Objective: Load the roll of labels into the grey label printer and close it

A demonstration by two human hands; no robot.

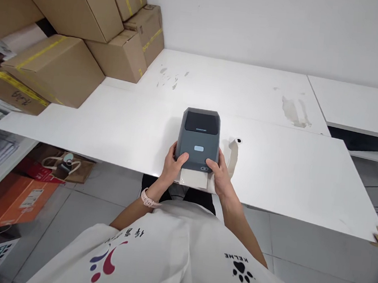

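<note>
On the left, a stack of brown cardboard boxes with yellow tape [61, 69] fills the back corner of a long white tabletop [119, 129]. The tabletop's front edge slants down from left to right, and a stretch of its surface runs between the boxes and a dark grey, block-shaped plastic device [198, 139]. The device sits near the front edge, at mid-table; a white paper slip [194, 179] juts from under its near end to that edge. Just right of it, a small white paper roll [232, 143] trails a strip towards the edge. Further right the white surface spreads on to the tabletop's slanting right side, beyond which a dark gap opens.

The left hand [172, 164], a pale pink wristband [148, 199] behind it, grips the device's left side, thumb on top, fingers mostly hidden. The right hand [222, 175] mirrors it opposite, thumb on the top's near corner. Both forearms reach forward, angled inward.
</note>
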